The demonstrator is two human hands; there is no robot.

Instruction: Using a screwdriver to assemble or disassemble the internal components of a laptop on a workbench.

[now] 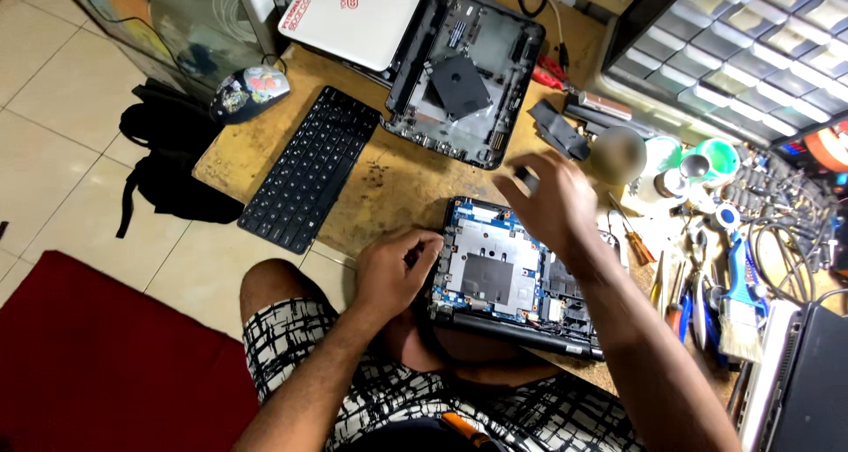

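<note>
Opened laptop base (508, 280) sits at the near edge of the surface (397, 187), partly over the person's lap. Long axis runs left-right with a slight clockwise skew; black hinge bar faces the person, far edge points toward the back of the surface. Inside: blue circuit board, flat grey metal shield plate with a dark square pad at its centre.

Left hand (393, 271) rests on the left edge of the base, fingers curled and clamped on that edge, steadying it.

Right hand (552, 200) hovers over the far right corner of the base, motion-blurred; fingers pinched on a small dark item, can't tell what it is.

Right of the base: screwdrivers (638, 240) with orange handles, a flat paintbrush (742, 315) with pale bristles, tangled cables.

Left, further out: black keyboard (305, 169), rectangular, long axis diagonal, keys matte.

Beyond: empty black plastic bottom cover (464, 72), ribbed inside, a dark square sheet lying in it. A patterned mouse (250, 91) at the surface's left corner. White laptop lid (353, 15) at the far end, smooth. Small-parts drawer cabinet (751, 45) far right, translucent drawers.
</note>
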